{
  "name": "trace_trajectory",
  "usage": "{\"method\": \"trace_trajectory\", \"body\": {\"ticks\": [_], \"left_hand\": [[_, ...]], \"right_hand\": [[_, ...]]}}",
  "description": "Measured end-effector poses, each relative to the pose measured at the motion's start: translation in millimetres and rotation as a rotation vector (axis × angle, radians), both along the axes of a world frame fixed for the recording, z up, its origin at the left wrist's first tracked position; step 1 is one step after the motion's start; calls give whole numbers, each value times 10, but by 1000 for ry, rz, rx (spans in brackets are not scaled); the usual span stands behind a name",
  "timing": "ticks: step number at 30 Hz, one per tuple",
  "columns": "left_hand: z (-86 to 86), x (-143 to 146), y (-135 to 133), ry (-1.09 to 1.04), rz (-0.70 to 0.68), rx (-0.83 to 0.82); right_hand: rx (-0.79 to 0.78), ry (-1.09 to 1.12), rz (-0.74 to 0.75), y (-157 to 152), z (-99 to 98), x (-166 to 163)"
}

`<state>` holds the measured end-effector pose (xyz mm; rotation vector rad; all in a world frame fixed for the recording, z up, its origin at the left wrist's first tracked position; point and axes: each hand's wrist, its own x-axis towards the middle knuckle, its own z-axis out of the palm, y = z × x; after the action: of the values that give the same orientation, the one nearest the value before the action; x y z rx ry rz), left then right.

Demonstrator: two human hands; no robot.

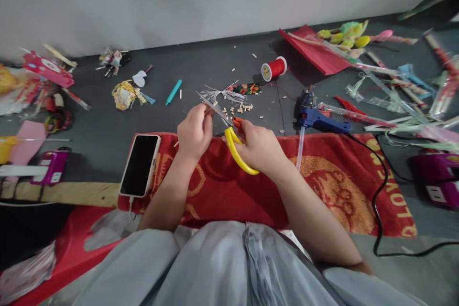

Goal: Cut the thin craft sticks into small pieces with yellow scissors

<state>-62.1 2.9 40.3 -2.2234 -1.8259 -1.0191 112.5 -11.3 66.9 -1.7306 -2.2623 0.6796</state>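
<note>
My right hand (260,146) grips a pair of scissors (236,153) by its yellow handles. An orange bit shows at its fingertips; I cannot make out what it is. The scissor blades point up and left, toward the fingers of my left hand (195,131). That hand is closed on a thin pale stick (176,144), with one end poking out below it and the other seemingly by the blades. Just beyond lie several short pale cut pieces (245,108), a bundle of silvery-white wire ties (220,92) and a patterned strip (251,89).
A red towel (236,191) covers the table's front edge, with a phone (140,165) at its left. To the right rests a blue glue gun (319,120) with a black cable. A red thread spool (274,68), teal pen (174,92) and red paper (315,50) lie farther back.
</note>
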Motion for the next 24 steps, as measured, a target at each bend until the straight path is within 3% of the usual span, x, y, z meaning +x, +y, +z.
{"method": "trace_trajectory", "body": {"ticks": [15, 24], "left_hand": [[46, -30, 45, -49, -109, -54], [25, -50, 76, -67, -195, 34]], "right_hand": [[-11, -3, -16, -6, 30, 0], [19, 8, -17, -6, 1, -3]]}}
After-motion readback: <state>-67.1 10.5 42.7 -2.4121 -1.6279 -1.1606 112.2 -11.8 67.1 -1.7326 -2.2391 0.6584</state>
